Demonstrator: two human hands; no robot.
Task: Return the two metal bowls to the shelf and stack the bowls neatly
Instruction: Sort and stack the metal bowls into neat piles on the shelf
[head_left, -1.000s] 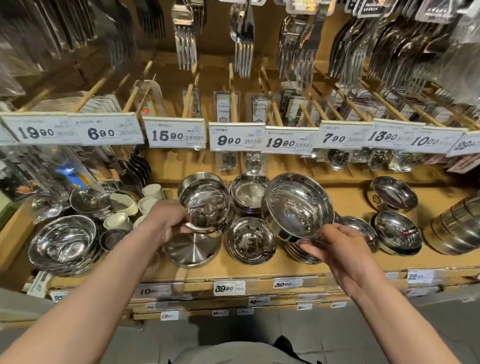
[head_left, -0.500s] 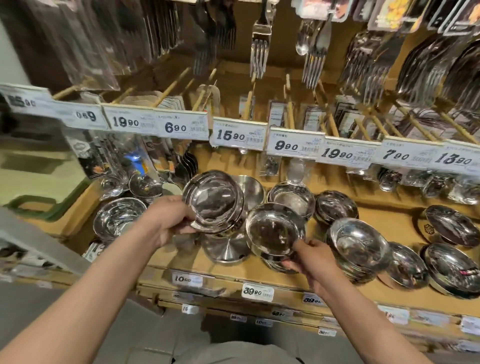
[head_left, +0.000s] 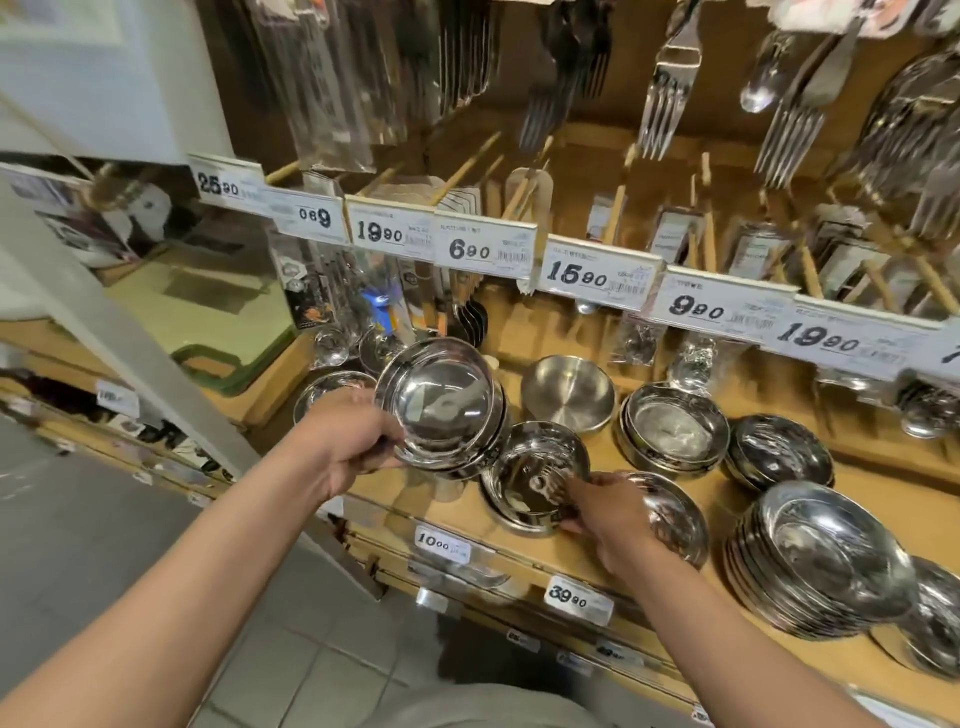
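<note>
Our left hand (head_left: 353, 447) has its fingers curled round the near rim of a tilted metal bowl (head_left: 439, 402), mouth facing us. It looks to carry another nested behind it (we can't count the layers). That bowl hangs in the air above the wooden shelf (head_left: 467, 512), not set down.

Our right hand (head_left: 610, 506) reaches low, fingers pinching the near edge of a second metal bowl (head_left: 535, 475). This one sits on or just over a short stack at the shelf's front, close beside the raised bowl. Whether it is fully seated we can't tell, since the fingers cover that edge.

Now the handling. We judge these bowls light, rigid and slick: polished steel with nothing to bite on, so the rolled rim is the place to hold, thumb inside and fingers under. They should nest easily if lowered level, but tilted they may skate off a stack and clatter.

Moving outward: a brushed bowl (head_left: 569, 392) stands behind, a rimmed stack (head_left: 672, 434) to its right, darker bowls (head_left: 779, 452) beyond. A tall pile of shallow bowls (head_left: 821, 561) sits at the right front. Price tags (head_left: 597, 273) line the rail above, and forks (head_left: 667, 93) hang overhead.
</note>
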